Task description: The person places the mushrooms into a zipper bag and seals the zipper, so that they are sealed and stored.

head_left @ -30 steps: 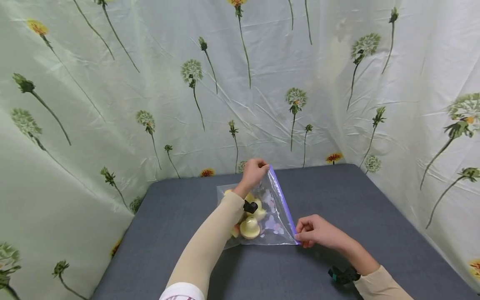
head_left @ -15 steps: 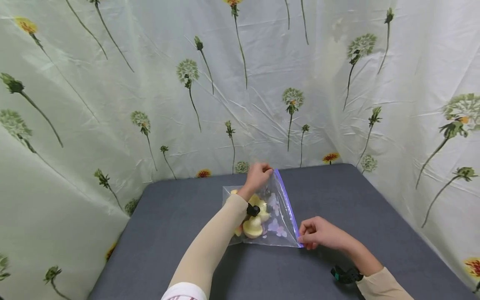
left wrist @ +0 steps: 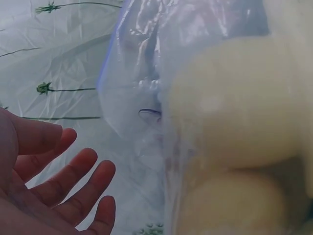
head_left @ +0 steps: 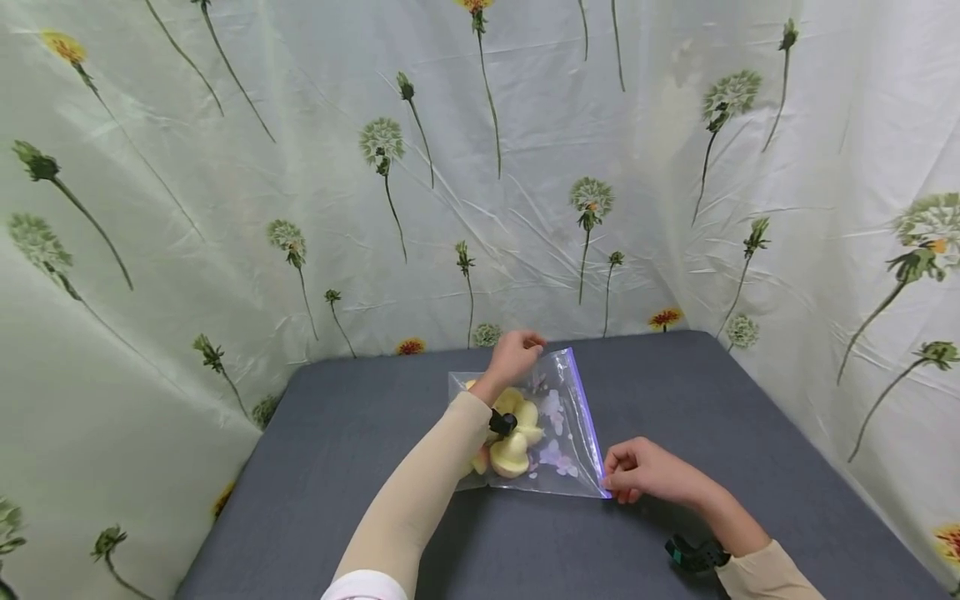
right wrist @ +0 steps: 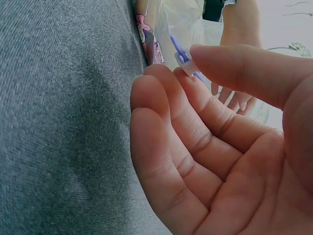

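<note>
A clear zip bag [head_left: 557, 421] with a purple zip strip [head_left: 587, 408] is at mid-table in the head view, its mouth side facing right. Inside are several pale yellow rounded pieces [head_left: 510, 454], blurred in the left wrist view; their kind is unclear. My right hand [head_left: 652, 471] pinches the near end of the strip. In the right wrist view a small white slider [right wrist: 187, 67] sits between thumb and forefinger. My left hand [head_left: 516, 357] is over the far part of the bag; the left wrist view shows its fingers [left wrist: 80, 171] loosely spread, apart from the bag, holding nothing.
The dark grey tabletop [head_left: 360, 450] stretches around the bag. A pale curtain with dandelion prints [head_left: 525, 167] hangs behind the table and along both sides. My left forearm [head_left: 427, 483] crosses over the bag's left part.
My left hand has let go of the bag's far top corner, which now stands apart to its right. The bag's mouth and my right hand have shifted slightly right and nearer.
</note>
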`<state>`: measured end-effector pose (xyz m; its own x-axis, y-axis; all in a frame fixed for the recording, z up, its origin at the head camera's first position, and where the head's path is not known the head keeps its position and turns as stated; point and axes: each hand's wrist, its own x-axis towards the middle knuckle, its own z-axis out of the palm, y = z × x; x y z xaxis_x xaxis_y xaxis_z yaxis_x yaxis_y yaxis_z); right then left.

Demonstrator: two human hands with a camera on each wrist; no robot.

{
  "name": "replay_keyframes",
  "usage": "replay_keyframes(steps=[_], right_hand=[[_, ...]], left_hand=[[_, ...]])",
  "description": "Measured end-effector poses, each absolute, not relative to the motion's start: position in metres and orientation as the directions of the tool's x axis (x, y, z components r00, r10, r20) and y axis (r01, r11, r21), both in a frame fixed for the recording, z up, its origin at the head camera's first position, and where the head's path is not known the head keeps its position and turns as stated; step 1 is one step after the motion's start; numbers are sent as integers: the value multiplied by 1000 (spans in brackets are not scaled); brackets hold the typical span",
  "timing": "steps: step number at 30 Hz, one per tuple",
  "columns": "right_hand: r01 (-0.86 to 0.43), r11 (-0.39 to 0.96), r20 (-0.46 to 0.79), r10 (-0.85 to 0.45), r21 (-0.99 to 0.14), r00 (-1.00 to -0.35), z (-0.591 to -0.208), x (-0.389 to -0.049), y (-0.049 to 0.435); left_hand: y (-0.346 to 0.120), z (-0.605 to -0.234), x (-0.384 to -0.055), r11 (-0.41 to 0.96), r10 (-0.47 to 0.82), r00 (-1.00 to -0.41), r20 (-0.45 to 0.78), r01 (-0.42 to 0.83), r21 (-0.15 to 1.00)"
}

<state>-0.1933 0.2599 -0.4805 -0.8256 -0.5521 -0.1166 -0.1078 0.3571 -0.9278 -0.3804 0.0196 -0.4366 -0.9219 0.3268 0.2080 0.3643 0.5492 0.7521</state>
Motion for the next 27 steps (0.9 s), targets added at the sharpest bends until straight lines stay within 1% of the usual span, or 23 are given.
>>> replay_keyframes(steps=[5, 16, 23, 27], right_hand=[[-101, 348, -117, -552, -932, -825, -478, -192, 260], [-90, 350, -120, -535, -932, -836, -479, -192, 259], [-106, 364, -110, -525, -925, -844, -479, -194, 259], [-115, 380, -110, -523, -918, -846, -476, -195, 261]], left_hand=[[14, -430, -378, 539, 324, -918, 230, 379, 752], [5, -414, -368, 578, 297, -903, 310, 428, 694], [-8, -409, -356, 585, 297, -887, 352, 461, 667], [-17, -403, -348, 608, 297, -876, 381, 481, 632]])
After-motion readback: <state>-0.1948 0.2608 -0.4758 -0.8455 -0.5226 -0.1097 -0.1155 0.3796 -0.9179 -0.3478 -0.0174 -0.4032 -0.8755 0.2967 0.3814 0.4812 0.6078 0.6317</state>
